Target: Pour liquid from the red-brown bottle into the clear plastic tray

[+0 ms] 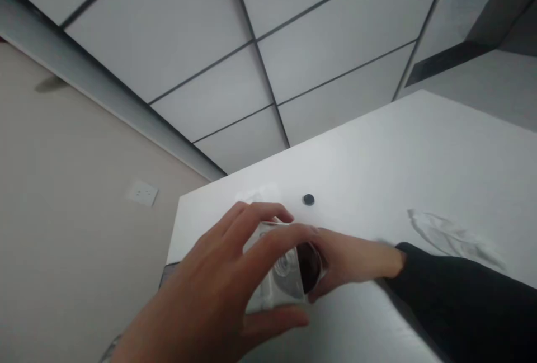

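Low in the middle of the head view, my left hand (pixel 222 273) has its fingers and thumb wrapped round a clear, box-like container (pixel 281 282). My right hand (pixel 344 257) reaches in from the right with its fingers curled round a dark round object (pixel 309 267), which looks like a jar with a clear edge. The dark object sits right against the container's right side. My left hand covers part of the container, and some fingers of my right hand are hidden behind the things held.
A small black disc (pixel 308 199) lies on the white table (pixel 361 167) beyond my hands. Crumpled white tissue or plastic (pixel 453 234) lies at the right. Behind the table stand white panelled doors (pixel 335 33); a wall socket (pixel 143 193) is at the left.
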`<state>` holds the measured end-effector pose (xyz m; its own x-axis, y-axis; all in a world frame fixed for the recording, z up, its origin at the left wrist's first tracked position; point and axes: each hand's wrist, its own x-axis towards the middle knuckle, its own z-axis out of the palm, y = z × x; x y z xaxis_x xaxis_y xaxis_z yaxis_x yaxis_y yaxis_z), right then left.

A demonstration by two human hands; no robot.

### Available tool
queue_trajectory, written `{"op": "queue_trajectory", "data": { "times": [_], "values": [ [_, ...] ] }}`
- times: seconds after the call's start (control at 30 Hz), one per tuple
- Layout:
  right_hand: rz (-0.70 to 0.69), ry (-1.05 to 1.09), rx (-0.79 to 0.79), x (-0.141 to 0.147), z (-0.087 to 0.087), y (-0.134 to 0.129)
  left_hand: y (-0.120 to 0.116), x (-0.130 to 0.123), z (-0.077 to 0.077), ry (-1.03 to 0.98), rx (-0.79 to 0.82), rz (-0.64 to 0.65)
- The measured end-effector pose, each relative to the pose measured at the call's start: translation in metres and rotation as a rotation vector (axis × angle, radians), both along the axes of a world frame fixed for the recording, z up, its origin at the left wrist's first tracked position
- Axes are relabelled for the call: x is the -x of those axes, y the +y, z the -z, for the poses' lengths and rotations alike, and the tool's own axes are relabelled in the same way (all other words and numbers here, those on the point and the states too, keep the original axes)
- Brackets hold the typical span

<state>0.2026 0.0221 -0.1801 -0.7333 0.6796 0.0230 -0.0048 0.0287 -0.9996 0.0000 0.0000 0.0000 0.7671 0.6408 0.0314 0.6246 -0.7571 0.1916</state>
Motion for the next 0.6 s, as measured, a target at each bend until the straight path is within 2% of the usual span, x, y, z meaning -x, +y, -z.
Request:
{"op": "queue_trajectory", "data": {
  "times": [0.2, 0.3, 0.5, 0.6],
  "values": [
    [-0.019, 0.023, 0.025, 0.001, 0.010, 0.000, -0.004, 0.025, 0.011, -0.028, 0.030, -0.097],
    [-0.024, 0.034, 0.020, 0.002, 0.012, 0.001, -0.008, 0.043, 0.021, -0.116, 0.017, -0.142],
    [-0.039, 0.026, 0.005, 0.001, 0.012, 0.002, -0.026, 0.086, 0.052, -0.380, -0.045, -0.464],
    [-0.043, 0.011, 0.006, 0.000, 0.013, 0.002, -0.032, 0.099, 0.071, -0.443, -0.009, -0.506]
  ]
}}
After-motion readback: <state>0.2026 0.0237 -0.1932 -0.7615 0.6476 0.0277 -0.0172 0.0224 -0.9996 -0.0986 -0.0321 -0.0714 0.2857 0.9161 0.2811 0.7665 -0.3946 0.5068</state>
